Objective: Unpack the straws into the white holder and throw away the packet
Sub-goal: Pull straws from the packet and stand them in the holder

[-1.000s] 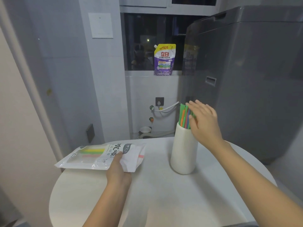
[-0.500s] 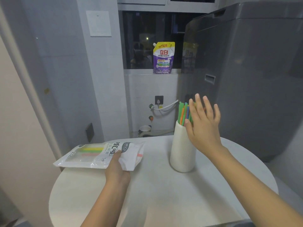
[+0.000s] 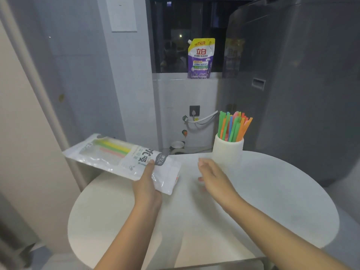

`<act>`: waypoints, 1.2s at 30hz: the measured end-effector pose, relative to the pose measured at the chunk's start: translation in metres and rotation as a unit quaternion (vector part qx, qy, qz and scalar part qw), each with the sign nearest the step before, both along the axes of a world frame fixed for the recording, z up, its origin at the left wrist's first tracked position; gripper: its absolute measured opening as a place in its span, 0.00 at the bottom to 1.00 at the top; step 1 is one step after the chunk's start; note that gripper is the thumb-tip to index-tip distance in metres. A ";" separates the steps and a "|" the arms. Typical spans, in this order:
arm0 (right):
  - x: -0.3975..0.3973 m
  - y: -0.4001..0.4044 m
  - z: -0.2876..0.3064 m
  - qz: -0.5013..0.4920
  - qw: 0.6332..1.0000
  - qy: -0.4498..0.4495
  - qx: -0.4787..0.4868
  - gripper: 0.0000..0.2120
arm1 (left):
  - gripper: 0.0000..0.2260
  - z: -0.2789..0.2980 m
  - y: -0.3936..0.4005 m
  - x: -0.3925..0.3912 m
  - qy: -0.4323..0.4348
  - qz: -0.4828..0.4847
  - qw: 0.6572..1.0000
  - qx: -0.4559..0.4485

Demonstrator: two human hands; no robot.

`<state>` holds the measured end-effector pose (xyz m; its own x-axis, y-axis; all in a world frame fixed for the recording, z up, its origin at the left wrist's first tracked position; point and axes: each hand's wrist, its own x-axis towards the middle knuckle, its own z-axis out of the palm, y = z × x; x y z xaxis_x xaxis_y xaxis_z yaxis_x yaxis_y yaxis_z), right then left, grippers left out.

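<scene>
A white ribbed holder [image 3: 227, 151] stands at the far side of the round white table [image 3: 272, 201], with several green, orange, blue and pink straws [image 3: 233, 125] fanned out of its top. My left hand [image 3: 148, 184] grips the near end of the clear straw packet [image 3: 116, 154], which is lifted above the table's left edge; yellow, green and pink straws show through it. My right hand [image 3: 212, 178] hovers open and empty over the table, between the packet and the holder.
A large grey appliance [image 3: 296, 84] stands right behind the table. A purple and yellow detergent pouch [image 3: 200, 57] rests on the window ledge. A hose and wall socket [image 3: 194, 112] are below it. A beige wall is at the left.
My right hand has left the straws in the holder and dropped down and left towards the packet. The straws now stand uncovered. My left hand has raised the packet slightly.
</scene>
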<state>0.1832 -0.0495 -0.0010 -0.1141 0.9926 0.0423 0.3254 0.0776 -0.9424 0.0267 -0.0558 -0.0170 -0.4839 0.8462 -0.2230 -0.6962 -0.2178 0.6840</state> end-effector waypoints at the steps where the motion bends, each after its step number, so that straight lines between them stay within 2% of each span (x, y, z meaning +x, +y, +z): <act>1: -0.004 0.001 -0.001 0.009 0.994 0.056 -0.097 0.15 | 0.19 0.000 0.000 0.002 0.031 0.005 0.999 0.011; 3: -0.009 0.003 -0.004 0.028 0.958 0.176 -0.225 0.19 | 0.19 0.000 -0.001 0.005 0.101 0.009 0.994 0.027; 5: -0.012 0.004 -0.008 0.059 0.922 0.252 -0.289 0.22 | 0.19 0.000 -0.002 0.008 0.173 0.004 0.984 0.041; 8: -0.017 0.005 -0.011 0.084 0.906 0.272 -0.314 0.23 | 0.19 -0.004 -0.001 0.011 0.227 0.011 0.973 0.045; 12: -0.025 0.005 -0.012 0.057 0.901 0.297 -0.310 0.19 | 0.19 -0.009 0.002 0.012 0.223 0.022 0.974 0.047; 15: -0.028 0.006 -0.017 0.042 0.925 0.253 -0.282 0.18 | 0.22 -0.013 0.002 0.014 0.183 0.019 0.982 0.039; 19: -0.026 0.010 -0.018 0.039 0.971 0.120 -0.204 0.18 | 0.21 -0.015 0.004 0.015 0.084 0.043 0.995 0.014; 22: -0.019 0.013 -0.016 0.049 0.985 0.052 -0.159 0.19 | 0.22 -0.015 0.006 0.010 0.017 0.055 0.998 0.004; 24: -0.014 0.014 -0.014 0.059 0.987 0.026 -0.145 0.18 | 0.22 -0.015 0.006 0.006 0.002 0.064 0.998 0.005; 26: -0.010 0.014 -0.014 0.059 0.986 0.013 -0.153 0.17 | 0.19 -0.012 0.006 0.004 0.017 0.077 0.997 0.019; 28: -0.008 0.014 -0.015 0.054 0.982 0.012 -0.183 0.17 | 0.16 -0.009 0.005 0.005 0.073 0.087 0.993 0.038; 32: -0.010 0.013 -0.019 0.048 0.960 0.070 -0.266 0.21 | 0.19 -0.008 0.003 0.008 0.206 0.074 0.973 0.069; 36: -0.014 0.013 -0.024 0.040 0.951 0.101 -0.289 0.24 | 0.23 -0.009 0.000 0.013 0.239 0.056 0.966 0.084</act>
<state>0.1697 -0.0360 -0.0247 -0.2384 0.8452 -0.4783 0.1488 -0.4549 -0.8780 0.0393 -0.0557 -0.0256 -0.5879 0.7877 0.1841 -0.2746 -0.4084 0.8705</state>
